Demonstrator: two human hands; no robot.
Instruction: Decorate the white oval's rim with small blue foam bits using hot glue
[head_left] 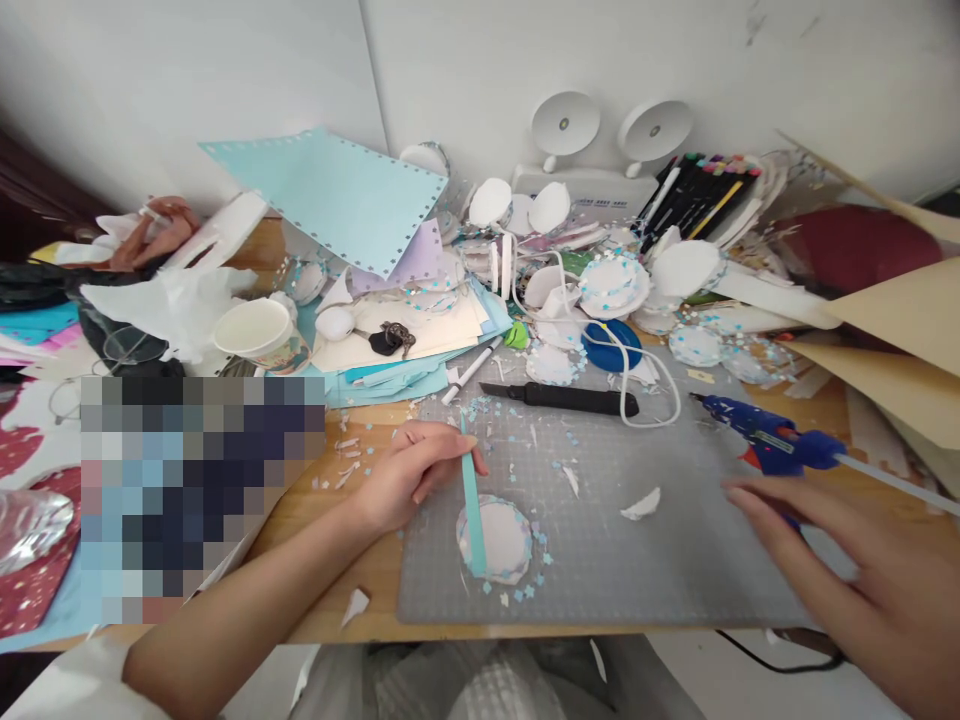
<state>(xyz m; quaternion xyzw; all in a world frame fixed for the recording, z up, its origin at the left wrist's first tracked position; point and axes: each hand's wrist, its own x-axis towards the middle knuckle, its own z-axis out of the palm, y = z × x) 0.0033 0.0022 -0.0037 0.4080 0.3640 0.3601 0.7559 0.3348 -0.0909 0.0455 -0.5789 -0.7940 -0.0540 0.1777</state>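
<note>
My left hand (420,475) pinches the upper end of a narrow teal paper strip (472,490) between thumb and fingers. The strip's lower end lies over a round white paper disc (507,540), whose rim is trimmed with small blue and white pieces. Over at the right, my right hand (847,575) has its fingers stretched out and apart beside a blue glue gun (772,435). Part of the glue gun's handle is hidden behind that hand, and a glue stick (896,483) juts from its rear.
A grey cutting mat (600,580) lies under the disc, with a black utility knife (570,398), a white marker (471,372) and scattered paper scraps. Behind are a white cable (628,385), more trimmed discs (613,285), coloured paper sheets, a paper cup (259,335) and a two-headed lamp (585,180).
</note>
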